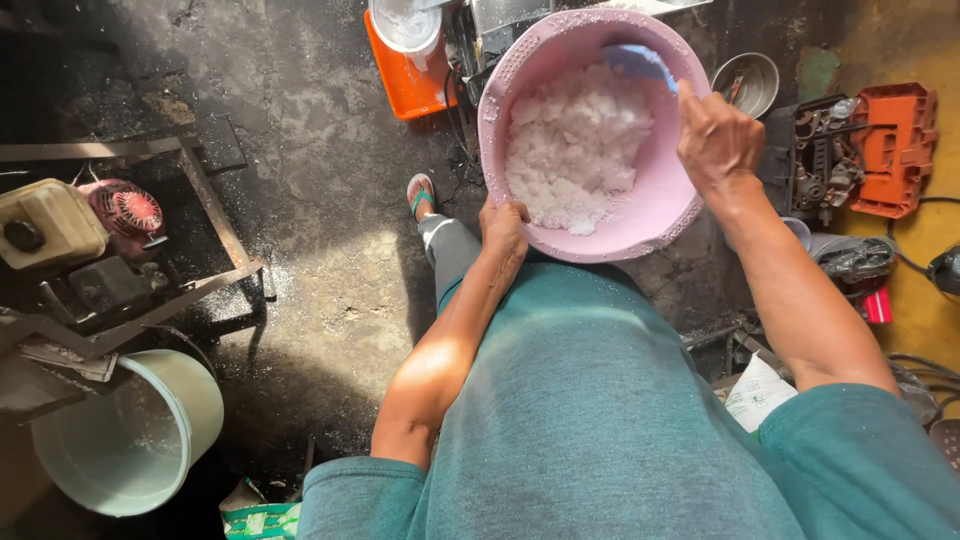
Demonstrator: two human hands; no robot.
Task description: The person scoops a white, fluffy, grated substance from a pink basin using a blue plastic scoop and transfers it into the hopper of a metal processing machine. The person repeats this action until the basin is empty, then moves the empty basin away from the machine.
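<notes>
Basin: pink plastic basin (640, 215) held in front of the person's body, tilted toward the camera, above the dark concrete floor (320, 200).
Contents: white grated flakes (575, 145) heaped inside the basin.
Left hand (503, 225): fingers curled round the basin's near rim, gripping it.
Right hand (715, 135): closed in a fist on a blue scoop (640, 62) that dips into the flakes at the far rim.
Surroundings: pale green bucket (130, 435) lower left, small engine (70, 225) on a metal frame at left, orange tray (405, 85) beyond the basin.

Bare floor (330, 200) left of basin (640, 225); toolboxes (865, 150) crowd right.
</notes>
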